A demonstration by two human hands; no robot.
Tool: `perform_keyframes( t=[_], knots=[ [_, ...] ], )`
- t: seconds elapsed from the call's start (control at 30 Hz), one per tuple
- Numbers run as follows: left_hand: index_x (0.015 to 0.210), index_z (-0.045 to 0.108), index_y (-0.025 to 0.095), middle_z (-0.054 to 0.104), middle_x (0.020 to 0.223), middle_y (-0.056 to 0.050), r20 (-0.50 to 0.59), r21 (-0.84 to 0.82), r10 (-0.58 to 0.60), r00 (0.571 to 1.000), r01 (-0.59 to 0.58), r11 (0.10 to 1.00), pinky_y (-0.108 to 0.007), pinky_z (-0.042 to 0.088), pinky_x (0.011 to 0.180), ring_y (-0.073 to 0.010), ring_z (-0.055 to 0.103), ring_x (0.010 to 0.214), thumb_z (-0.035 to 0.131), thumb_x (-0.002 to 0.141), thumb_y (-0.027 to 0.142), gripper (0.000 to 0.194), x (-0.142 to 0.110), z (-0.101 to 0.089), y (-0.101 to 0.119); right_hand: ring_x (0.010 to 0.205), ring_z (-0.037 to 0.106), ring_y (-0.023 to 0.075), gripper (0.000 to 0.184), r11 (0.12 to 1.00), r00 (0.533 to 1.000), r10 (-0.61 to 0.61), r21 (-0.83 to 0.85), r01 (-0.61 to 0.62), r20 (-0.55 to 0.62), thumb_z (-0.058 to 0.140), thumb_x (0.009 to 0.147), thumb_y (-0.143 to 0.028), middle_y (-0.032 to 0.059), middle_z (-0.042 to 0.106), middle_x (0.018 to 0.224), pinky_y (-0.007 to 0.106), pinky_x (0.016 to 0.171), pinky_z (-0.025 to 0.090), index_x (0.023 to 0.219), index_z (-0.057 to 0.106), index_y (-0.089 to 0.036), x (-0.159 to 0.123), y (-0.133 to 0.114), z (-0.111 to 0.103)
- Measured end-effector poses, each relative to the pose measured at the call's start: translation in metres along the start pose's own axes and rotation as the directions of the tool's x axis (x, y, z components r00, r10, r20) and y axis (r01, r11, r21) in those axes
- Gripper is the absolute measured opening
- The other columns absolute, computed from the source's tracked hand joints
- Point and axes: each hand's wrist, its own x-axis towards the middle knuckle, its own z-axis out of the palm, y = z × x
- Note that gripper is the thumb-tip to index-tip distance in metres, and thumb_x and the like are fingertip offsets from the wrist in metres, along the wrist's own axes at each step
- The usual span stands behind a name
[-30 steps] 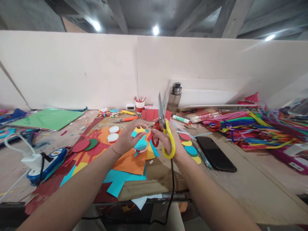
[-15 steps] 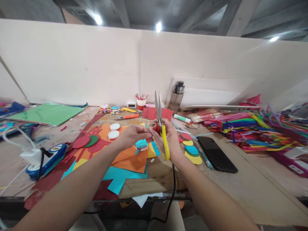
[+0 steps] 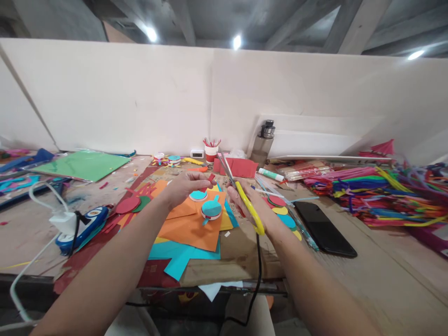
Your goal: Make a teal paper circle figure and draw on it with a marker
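Between the thumb and fingers of my left hand is a small piece of red paper. My right hand is closed round a pair of scissors with yellow and red handles; the blades point up and away, to the left. Below the hands, a small round drum-like piece with a blue top sits on orange paper. Another round piece with a blue top lies just behind it. Blue paper sticks out underneath toward the table's front edge.
To the right lie coloured paper circles, a black phone and a heap of pipe cleaners. A glue stick, a bottle and a paper cup stand or lie toward the back. A blue power strip is at left.
My hands met near the scissors, then parted. The left hand has drawn back to the left with the red paper piece, while the scissors have tilted further left.
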Motion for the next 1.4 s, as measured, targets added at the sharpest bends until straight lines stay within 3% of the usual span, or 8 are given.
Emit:
perform_keyframes(
  t=[0.17, 0.27, 0.7, 1.03, 1.4],
  knots=[
    [0.058, 0.061, 0.016, 0.067, 0.072, -0.005, -0.04, -0.048, 0.02, 0.999, -0.022, 0.999, -0.03, 0.042, 0.076, -0.0206, 0.065, 0.088, 0.075, 0.067, 0.031, 0.023, 0.001, -0.007, 0.003, 0.051, 0.04, 0.0096, 0.034, 1.0, 0.991, 0.021, 0.016, -0.024, 0.133, 0.054, 0.088, -0.054, -0.004, 0.047, 0.06, 0.022, 0.045, 0.033, 0.077, 0.051, -0.021, -0.004, -0.01, -0.001],
    [0.059, 0.062, 0.015, 0.069, 0.076, -0.006, -0.057, -0.05, 0.004, 0.998, -0.007, 0.999, -0.03, 0.041, 0.074, -0.0208, 0.065, 0.088, 0.075, 0.066, 0.03, 0.021, 0.001, -0.008, 0.004, 0.048, 0.039, 0.0089, 0.036, 0.999, 0.987, 0.021, 0.035, -0.027, 0.159, 0.057, 0.085, -0.055, -0.0042, 0.047, 0.057, 0.022, 0.043, 0.031, 0.075, 0.053, -0.021, -0.005, -0.016, -0.001],
    [0.063, 0.067, 0.016, 0.073, 0.088, -0.008, -0.06, 0.078, 0.01, 0.998, -0.005, 0.997, -0.03, 0.042, 0.072, -0.0193, 0.062, 0.086, 0.073, 0.068, 0.035, 0.02, 0.0, -0.011, 0.006, 0.047, 0.039, 0.0086, 0.037, 0.996, 0.98, 0.075, 0.043, -0.084, 0.182, 0.061, 0.082, -0.056, -0.0038, 0.047, 0.056, 0.022, 0.043, 0.03, 0.072, 0.055, -0.021, -0.005, -0.014, -0.002],
    [0.063, 0.068, 0.017, 0.073, 0.085, -0.008, -0.061, 0.104, 0.038, 0.997, -0.031, 0.994, -0.03, 0.043, 0.071, -0.019, 0.062, 0.083, 0.073, 0.067, 0.033, 0.018, 0.0, -0.013, 0.006, 0.048, 0.039, 0.0088, 0.039, 0.999, 0.979, 0.037, -0.025, -0.033, 0.201, 0.06, 0.082, -0.057, -0.0041, 0.046, 0.055, 0.021, 0.044, 0.03, 0.075, 0.06, -0.019, -0.003, -0.017, -0.004],
    [0.06, 0.066, 0.017, 0.072, 0.081, -0.007, -0.05, 0.085, 0.026, 0.998, -0.022, 0.996, -0.03, 0.043, 0.069, -0.0188, 0.062, 0.08, 0.073, 0.065, 0.031, 0.017, -0.002, -0.013, 0.009, 0.05, 0.041, 0.0097, 0.038, 0.997, 0.974, 0.066, -0.058, -0.054, 0.217, 0.06, 0.083, -0.056, -0.0044, 0.045, 0.054, 0.022, 0.047, 0.03, 0.071, 0.056, -0.019, -0.003, -0.022, -0.004]
  ],
)
